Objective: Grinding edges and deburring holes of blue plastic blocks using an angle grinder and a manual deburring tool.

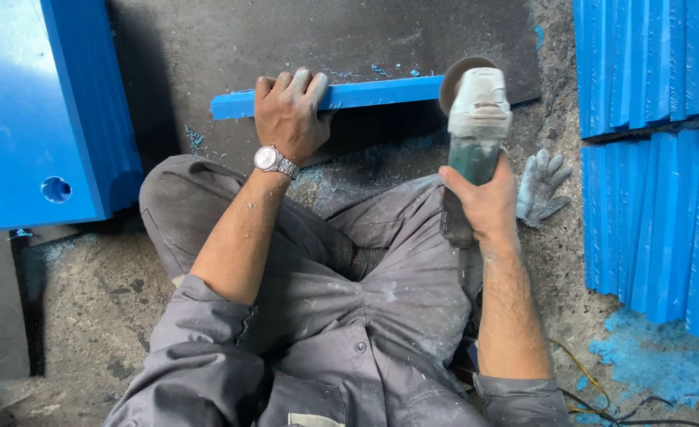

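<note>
A long blue plastic bar (365, 93) lies across a dark mat (286, 39) in front of my crossed legs. My left hand (289, 115) presses down on the bar near its left end, fingers curled over its far edge; a silver wristwatch (274, 160) sits on that wrist. My right hand (484, 198) grips the body of a grey-green angle grinder (476, 119). The grinder's disc (454, 79) touches the bar's right end.
A large blue block with round holes (41, 119) stands at the left. Stacks of blue bars (654, 158) fill the right side. A dusty work glove (541, 188) lies on the floor by my right hand. Blue shavings (658, 356) and cables (595, 387) lie at lower right.
</note>
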